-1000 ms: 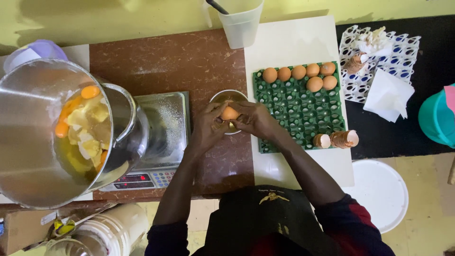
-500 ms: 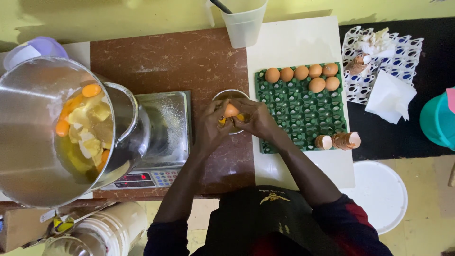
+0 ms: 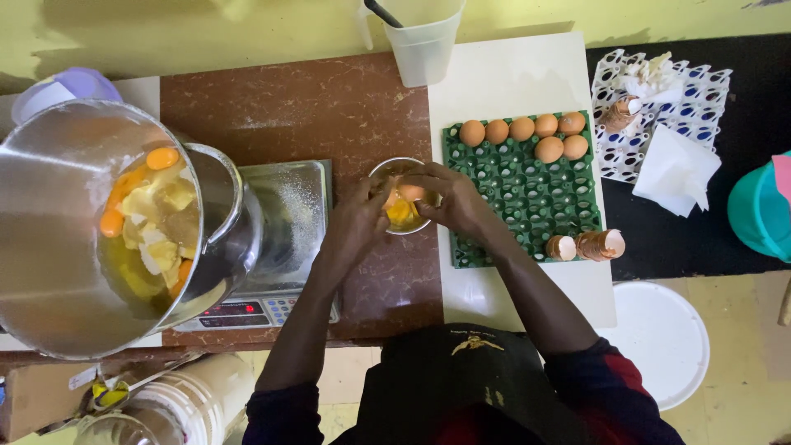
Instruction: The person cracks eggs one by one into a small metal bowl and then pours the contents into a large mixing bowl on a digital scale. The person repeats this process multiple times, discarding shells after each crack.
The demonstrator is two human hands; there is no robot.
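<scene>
Head view: left hand (image 3: 358, 221) and right hand (image 3: 451, 200) meet over small metal bowl (image 3: 386, 171) on brown counter, fingers pinching cracked brown egg (image 3: 409, 193) between them, shell halves parted, yolk (image 3: 400, 212) showing just below. Green egg tray (image 3: 527, 206) with seven whole eggs lies just right of right hand; digital scale (image 3: 284, 239) left of left hand.

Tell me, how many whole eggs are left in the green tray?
7: five in the back row of the green tray, namely, and two just in front at the right end, and.
</scene>
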